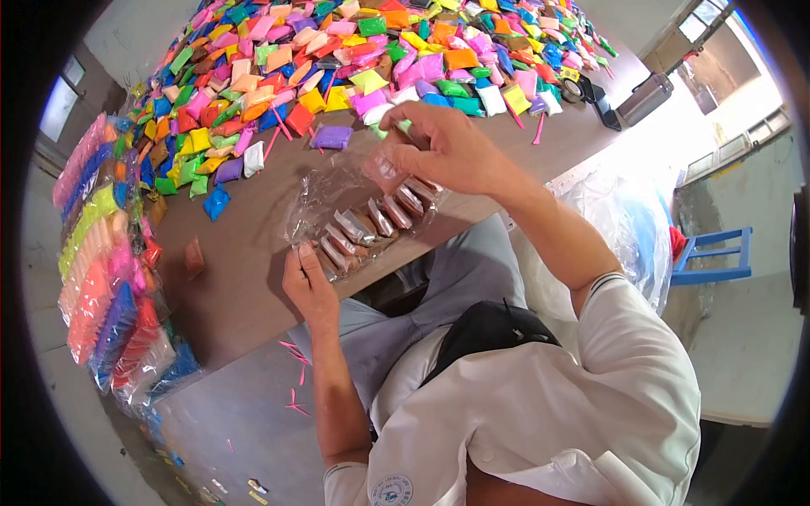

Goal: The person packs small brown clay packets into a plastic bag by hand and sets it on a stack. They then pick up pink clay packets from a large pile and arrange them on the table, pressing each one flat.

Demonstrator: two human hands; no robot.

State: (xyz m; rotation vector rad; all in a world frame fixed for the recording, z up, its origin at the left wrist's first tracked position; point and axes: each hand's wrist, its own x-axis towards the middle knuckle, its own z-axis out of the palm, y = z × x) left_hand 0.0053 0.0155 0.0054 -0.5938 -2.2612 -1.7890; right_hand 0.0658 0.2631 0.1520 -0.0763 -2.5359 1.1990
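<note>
A clear plastic bag [316, 196] lies near the table's front edge. In it is a row of several small brown packets [369, 226] in shiny wrappers. My left hand [310, 285] is closed on the bag's near left corner, thumb on top. Above the bag's far right end, my right hand [447, 150] is bent, its fingers pinching a small brownish packet [385, 169] that the hand partly covers. A purple packet [332, 137] lies on the table just beyond the bag.
A large heap of colourful packets [337, 80] covers the table's [240, 282] far side. Filled clear bags of packets [114, 278] are stacked at the left edge. One brown packet [194, 258] lies apart on the left. A blue stool [713, 255] stands right; pink strips [295, 405] lie below.
</note>
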